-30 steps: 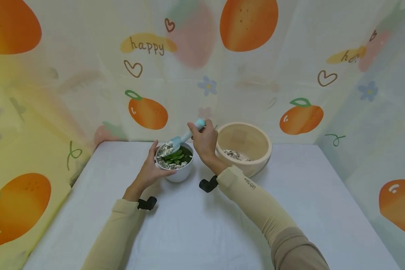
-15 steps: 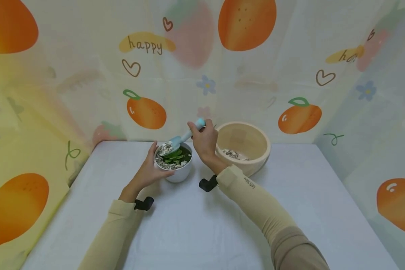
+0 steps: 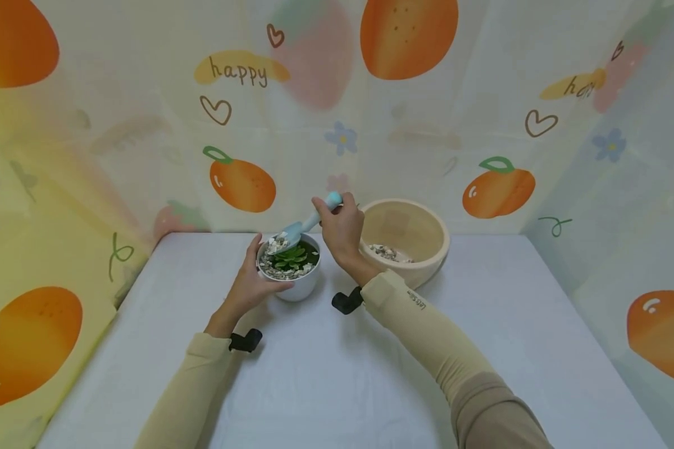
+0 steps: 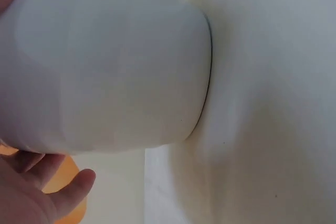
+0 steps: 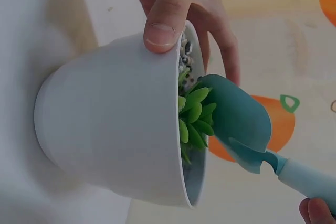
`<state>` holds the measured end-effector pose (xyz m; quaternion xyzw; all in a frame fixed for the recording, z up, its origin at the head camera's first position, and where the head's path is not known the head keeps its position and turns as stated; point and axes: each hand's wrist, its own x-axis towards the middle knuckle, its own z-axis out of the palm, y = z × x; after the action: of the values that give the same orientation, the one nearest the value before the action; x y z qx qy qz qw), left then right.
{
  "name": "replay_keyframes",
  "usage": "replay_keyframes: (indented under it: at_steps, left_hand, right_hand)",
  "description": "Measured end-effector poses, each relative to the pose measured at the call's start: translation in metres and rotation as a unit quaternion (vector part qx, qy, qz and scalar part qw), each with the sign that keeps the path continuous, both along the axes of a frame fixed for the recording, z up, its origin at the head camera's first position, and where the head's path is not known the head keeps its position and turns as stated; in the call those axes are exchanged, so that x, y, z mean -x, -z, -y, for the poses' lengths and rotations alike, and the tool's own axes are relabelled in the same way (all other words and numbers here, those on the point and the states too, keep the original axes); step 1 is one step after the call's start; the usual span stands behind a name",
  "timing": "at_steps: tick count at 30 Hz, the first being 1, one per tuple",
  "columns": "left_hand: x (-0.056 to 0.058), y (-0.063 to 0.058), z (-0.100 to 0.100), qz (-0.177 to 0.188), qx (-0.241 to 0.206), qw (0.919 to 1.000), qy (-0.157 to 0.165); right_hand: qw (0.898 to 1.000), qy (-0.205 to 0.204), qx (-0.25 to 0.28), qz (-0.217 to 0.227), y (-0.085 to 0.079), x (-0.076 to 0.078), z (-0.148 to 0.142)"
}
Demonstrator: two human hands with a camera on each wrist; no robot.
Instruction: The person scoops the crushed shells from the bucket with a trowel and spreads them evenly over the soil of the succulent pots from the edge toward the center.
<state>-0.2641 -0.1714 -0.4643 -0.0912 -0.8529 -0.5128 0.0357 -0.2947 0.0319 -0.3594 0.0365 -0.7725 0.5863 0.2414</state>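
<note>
Head view — right hand (image 3: pixel 342 232) pinches trowel (image 3: pixel 311 221), long axis slanting down-left over white pot (image 3: pixel 296 290) clasped by left hand (image 3: pixel 251 285).

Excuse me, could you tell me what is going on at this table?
A person's left hand holds a white pot with a small green plant in it. Their right hand grips the handle of a blue scoop, its blade over the pot and bearing pale gravel. Gravel also covers part of the pot's surface around the plant, while one side looks dark. To the right, a beige bowl has some gravel inside.
</note>
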Motion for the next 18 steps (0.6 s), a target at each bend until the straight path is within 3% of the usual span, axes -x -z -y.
replay_keyframes:
  at_steps: [4, 8, 13, 18]
  left_hand:
    - [-0.002, -0.002, 0.000, -0.003, 0.028, 0.9996, 0.002]
    - [0.001, -0.005, 0.006, -0.002, 0.049, 0.9985, 0.025]
    - [0.006, -0.006, 0.010, -0.003, 0.028, 0.9983, 0.051]
    - [0.003, -0.002, 0.010, -0.002, -0.001, 0.9993, 0.036]
  right_hand:
    - [1.000, -0.004, 0.001, 0.002, 0.001, -0.001, -0.001]
    - [1.000, -0.007, 0.011, 0.009, 0.002, -0.001, 0.000]
    - [1.000, -0.004, 0.011, 0.011, 0.004, -0.001, 0.002]
    - [1.000, -0.001, 0.009, 0.006, 0.005, 0.000, 0.003]
